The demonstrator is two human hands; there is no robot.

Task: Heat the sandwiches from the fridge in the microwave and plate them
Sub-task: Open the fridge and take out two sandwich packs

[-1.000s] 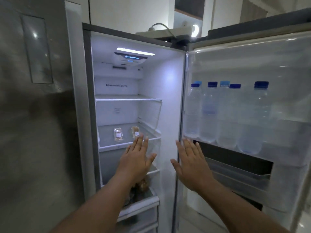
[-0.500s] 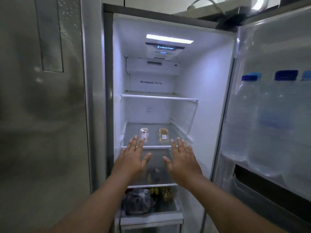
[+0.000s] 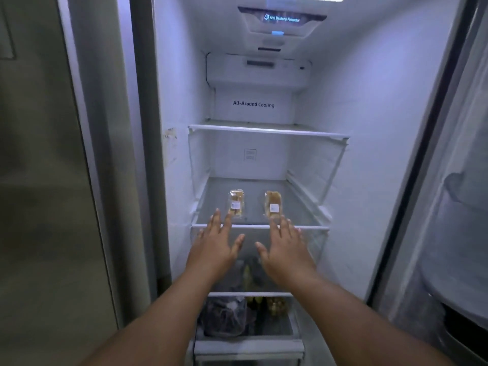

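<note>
The fridge stands open, its interior lit. Two wrapped sandwiches lie side by side, apart from each other, on the middle glass shelf: the left sandwich and the right sandwich, each bearing a white label. The left hand is extended toward the shelf with fingers straight and slightly spread, palm down, fingertips at the shelf's front edge just below the left sandwich. The right hand is extended in the same manner, fingers straight, fingertips at the near end of the right sandwich; contact cannot be confirmed. Neither hand holds anything. The upper shelf spans the compartment above. A lower drawer contains dark bagged items.
</note>
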